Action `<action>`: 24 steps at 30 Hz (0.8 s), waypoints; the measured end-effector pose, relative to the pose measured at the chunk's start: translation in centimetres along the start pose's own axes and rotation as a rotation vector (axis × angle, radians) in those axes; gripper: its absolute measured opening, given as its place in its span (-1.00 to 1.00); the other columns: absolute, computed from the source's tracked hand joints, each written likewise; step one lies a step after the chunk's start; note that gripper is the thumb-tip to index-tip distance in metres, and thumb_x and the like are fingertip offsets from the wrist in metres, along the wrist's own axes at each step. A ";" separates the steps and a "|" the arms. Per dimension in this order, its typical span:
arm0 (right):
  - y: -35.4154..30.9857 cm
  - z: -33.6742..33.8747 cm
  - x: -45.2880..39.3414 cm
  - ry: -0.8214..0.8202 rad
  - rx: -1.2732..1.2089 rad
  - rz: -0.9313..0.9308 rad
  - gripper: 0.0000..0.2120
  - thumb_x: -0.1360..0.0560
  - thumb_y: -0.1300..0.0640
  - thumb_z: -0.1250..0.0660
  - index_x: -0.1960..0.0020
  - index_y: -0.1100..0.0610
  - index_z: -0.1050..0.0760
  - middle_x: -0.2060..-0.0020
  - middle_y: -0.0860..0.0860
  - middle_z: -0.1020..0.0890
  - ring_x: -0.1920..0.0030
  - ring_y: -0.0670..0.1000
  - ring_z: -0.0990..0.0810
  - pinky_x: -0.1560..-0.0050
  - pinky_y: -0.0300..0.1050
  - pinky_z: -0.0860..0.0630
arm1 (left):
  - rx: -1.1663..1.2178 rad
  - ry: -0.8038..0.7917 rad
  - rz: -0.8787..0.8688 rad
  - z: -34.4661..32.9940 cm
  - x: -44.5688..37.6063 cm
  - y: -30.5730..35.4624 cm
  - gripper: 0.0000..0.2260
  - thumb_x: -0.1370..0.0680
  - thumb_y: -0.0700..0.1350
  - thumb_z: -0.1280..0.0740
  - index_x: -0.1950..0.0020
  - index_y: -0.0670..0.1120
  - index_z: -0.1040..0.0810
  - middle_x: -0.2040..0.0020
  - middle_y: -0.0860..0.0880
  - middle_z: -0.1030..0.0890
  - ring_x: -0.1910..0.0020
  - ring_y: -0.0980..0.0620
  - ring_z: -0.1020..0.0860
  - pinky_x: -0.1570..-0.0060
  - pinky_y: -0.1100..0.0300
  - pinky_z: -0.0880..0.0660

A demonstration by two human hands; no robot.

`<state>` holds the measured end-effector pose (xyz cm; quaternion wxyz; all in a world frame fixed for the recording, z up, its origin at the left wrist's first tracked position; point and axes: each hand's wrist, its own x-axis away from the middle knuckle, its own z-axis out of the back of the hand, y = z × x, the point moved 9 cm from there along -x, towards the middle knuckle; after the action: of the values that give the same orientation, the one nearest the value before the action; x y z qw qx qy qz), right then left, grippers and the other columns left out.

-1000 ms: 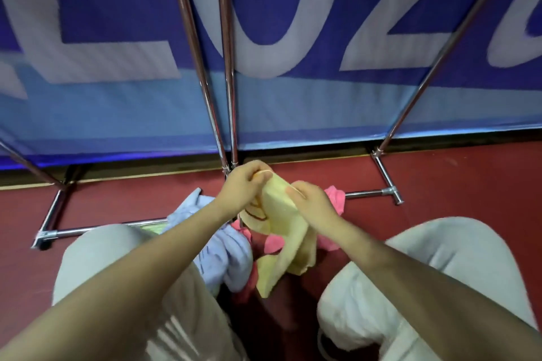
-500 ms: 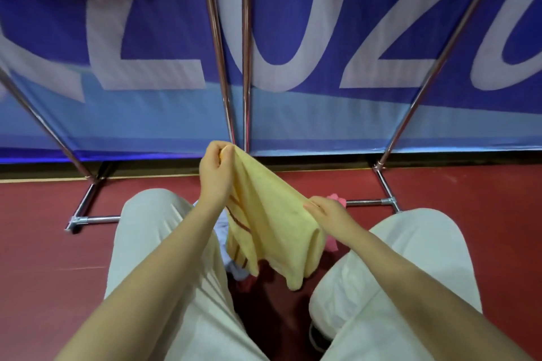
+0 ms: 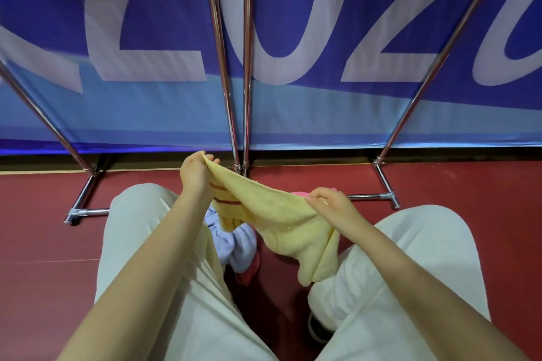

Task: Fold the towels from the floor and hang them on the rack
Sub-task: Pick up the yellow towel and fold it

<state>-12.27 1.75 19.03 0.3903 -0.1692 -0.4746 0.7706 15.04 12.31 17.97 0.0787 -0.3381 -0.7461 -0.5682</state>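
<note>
Since before, both hands pulled the yellow towel (image 3: 272,214) wider.
Left hand (image 3: 195,174) and right hand (image 3: 331,204) pinch its corners; its long axis runs between the fingers.

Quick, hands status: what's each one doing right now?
Left hand: pinches one corner of the yellow towel.
Right hand: grips the towel's other end.

Rack poles (image 3: 234,67) crowd ahead; gaps between them look, perhaps, passable.
</note>
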 end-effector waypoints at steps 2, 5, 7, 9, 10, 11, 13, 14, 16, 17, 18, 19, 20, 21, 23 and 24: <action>-0.6 0.0 0.1 -0.049 0.038 0.027 -0.90 -0.52 0.19 -0.34 0.17 0.10 -0.55 0.26 -0.22 -0.57 0.18 -0.37 -0.51 0.09 -0.43 -0.35 | -0.047 0.011 -0.007 0.0 -0.4 0.1 -0.89 -0.59 -0.23 -0.19 0.06 -0.12 -0.49 0.27 0.02 -0.52 0.33 0.09 -0.48 0.28 0.21 -0.39; -0.6 0.6 -0.4 -0.005 0.044 0.040 -0.93 -0.52 0.21 -0.34 0.15 0.13 -0.55 0.23 -0.16 -0.59 0.17 -0.33 -0.52 0.08 -0.44 -0.36 | -0.172 -0.027 -0.065 -0.9 -0.5 0.3 -0.74 -0.57 -0.24 -0.15 0.31 -0.04 -0.33 0.44 0.04 -0.39 0.43 0.07 -0.29 0.40 0.24 -0.22; -0.9 1.0 -0.7 0.062 -0.017 0.053 -0.92 -0.53 0.20 -0.33 0.13 0.16 -0.56 0.20 -0.08 -0.61 0.14 -0.21 -0.53 0.06 -0.38 -0.40 | -0.324 -0.067 -0.184 -1.9 0.1 0.6 -0.71 -0.57 -0.24 -0.12 0.33 -0.02 -0.26 0.41 0.02 -0.33 0.43 0.07 -0.24 0.45 0.25 -0.18; -1.3 1.1 -1.0 0.112 -0.059 0.056 -0.92 -0.53 0.20 -0.32 0.11 0.17 -0.56 0.19 -0.05 -0.61 0.14 -0.19 -0.53 0.06 -0.39 -0.40 | -0.453 -0.118 -0.286 -2.9 1.0 0.5 -0.73 -0.59 -0.22 -0.15 0.31 -0.02 -0.36 0.36 0.02 -0.38 0.39 0.08 -0.29 0.40 0.24 -0.25; -1.5 1.0 -1.2 0.124 -0.072 0.058 -0.92 -0.53 0.21 -0.32 0.11 0.17 -0.57 0.18 -0.06 -0.61 0.15 -0.19 -0.53 0.06 -0.39 -0.40 | -0.499 -0.149 -0.312 -3.5 1.4 0.1 -0.74 -0.60 -0.18 -0.17 0.28 -0.02 -0.44 0.35 0.02 -0.42 0.38 0.09 -0.34 0.36 0.23 -0.29; -1.8 0.9 -1.3 0.129 -0.081 0.060 -0.93 -0.54 0.21 -0.32 0.10 0.17 -0.57 0.19 -0.07 -0.61 0.14 -0.19 -0.53 0.05 -0.37 -0.41 | -0.543 -0.190 -0.326 -4.2 1.9 -0.3 -0.76 -0.61 -0.14 -0.19 0.25 -0.02 -0.50 0.35 0.03 -0.45 0.37 0.09 -0.37 0.32 0.20 -0.33; -2.4 0.7 -1.6 0.130 -0.105 0.077 -0.93 -0.53 0.22 -0.32 0.11 0.17 -0.57 0.20 -0.10 -0.61 0.12 -0.17 -0.54 0.02 -0.29 -0.43 | -0.660 -0.282 -0.352 -5.6 2.9 -1.3 -0.78 -0.61 -0.04 -0.23 0.17 -0.03 -0.57 0.36 0.04 -0.49 0.37 0.09 -0.41 0.29 0.15 -0.38; -2.8 0.6 -1.8 0.128 -0.118 0.092 -0.93 -0.53 0.22 -0.32 0.12 0.15 -0.56 0.21 -0.11 -0.61 0.12 -0.15 -0.55 0.01 -0.26 -0.43 | -0.714 -0.334 -0.374 -6.4 3.6 -1.8 -0.80 -0.61 -0.01 -0.25 0.13 -0.03 -0.60 0.34 0.04 -0.53 0.35 0.11 -0.45 0.27 0.17 -0.42; -3.6 0.6 -2.0 0.126 -0.146 0.127 -0.93 -0.53 0.24 -0.32 0.12 0.15 -0.56 0.20 -0.08 -0.62 0.11 -0.12 -0.57 0.01 -0.25 -0.45 | -0.783 -0.472 -0.416 -7.9 5.2 -3.1 -0.85 -0.60 0.01 -0.27 0.00 0.01 -0.61 0.21 0.07 -0.64 0.25 0.30 -0.54 0.19 0.39 -0.44; -4.1 0.6 -2.1 0.133 -0.161 0.144 -0.93 -0.53 0.24 -0.32 0.10 0.17 -0.57 0.19 -0.05 -0.63 0.10 -0.11 -0.57 0.01 -0.27 -0.45 | -0.804 -0.551 -0.434 -8.6 6.1 -3.8 -0.85 -0.61 0.01 -0.26 -0.07 0.05 -0.61 0.14 0.10 -0.67 0.18 0.40 -0.54 0.14 0.51 -0.40; -4.5 0.8 -2.3 0.145 -0.173 0.162 -0.94 -0.53 0.26 -0.32 0.09 0.20 -0.57 0.17 -0.01 -0.64 0.10 -0.11 -0.57 0.02 -0.29 -0.45 | -0.825 -0.623 -0.450 -9.3 6.8 -4.4 -0.84 -0.62 0.00 -0.25 -0.11 0.07 -0.60 0.10 0.15 -0.67 0.12 0.46 -0.53 0.09 0.54 -0.37; -4.8 1.0 -2.4 0.163 -0.181 0.175 -0.94 -0.52 0.27 -0.32 0.08 0.23 -0.57 0.17 0.00 -0.63 0.11 -0.13 -0.56 0.04 -0.34 -0.44 | -0.844 -0.679 -0.456 -9.8 7.4 -4.9 -0.84 -0.63 0.00 -0.23 -0.10 0.09 -0.61 0.12 0.21 -0.66 0.11 0.46 -0.53 0.08 0.50 -0.38; -5.1 1.3 -2.5 0.182 -0.189 0.186 -0.94 -0.52 0.28 -0.32 0.08 0.25 -0.57 0.18 0.00 -0.62 0.13 -0.16 -0.55 0.07 -0.38 -0.43 | -0.847 -0.720 -0.442 -10.2 7.9 -5.3 -0.83 -0.64 0.00 -0.22 0.00 0.11 -0.62 0.21 0.26 -0.62 0.19 0.42 -0.53 0.14 0.45 -0.39; -5.2 1.6 -2.6 0.203 -0.200 0.193 -0.94 -0.52 0.29 -0.31 0.08 0.25 -0.56 0.19 -0.01 -0.61 0.15 -0.18 -0.54 0.08 -0.40 -0.42 | -0.837 -0.751 -0.413 -10.4 8.3 -5.8 -0.76 -0.64 -0.01 -0.21 0.16 0.12 -0.60 0.34 0.25 -0.56 0.33 0.36 -0.50 0.26 0.38 -0.38; -5.1 2.4 -2.8 0.250 -0.219 0.187 -0.93 -0.53 0.29 -0.30 0.09 0.23 -0.56 0.20 -0.02 -0.62 0.15 -0.18 -0.55 0.07 -0.38 -0.44 | -0.810 -0.790 -0.349 -10.7 8.7 -6.5 -0.64 -0.64 -0.02 -0.22 0.36 0.10 -0.53 0.48 0.19 -0.44 0.49 0.26 -0.37 0.42 0.34 -0.29; -4.8 2.9 -3.0 0.276 -0.223 0.178 -0.92 -0.53 0.29 -0.30 0.10 0.21 -0.56 0.20 -0.03 -0.62 0.15 -0.18 -0.55 0.06 -0.36 -0.44 | -0.799 -0.804 -0.323 -10.8 9.0 -6.7 -0.66 -0.63 -0.04 -0.24 0.35 0.11 -0.55 0.50 0.20 -0.43 0.52 0.26 -0.35 0.46 0.36 -0.27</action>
<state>-10.05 -1.11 24.28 0.3609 -0.3565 -0.4825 0.7141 1.37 5.47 20.84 -0.4311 -0.4126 -0.4874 -0.6374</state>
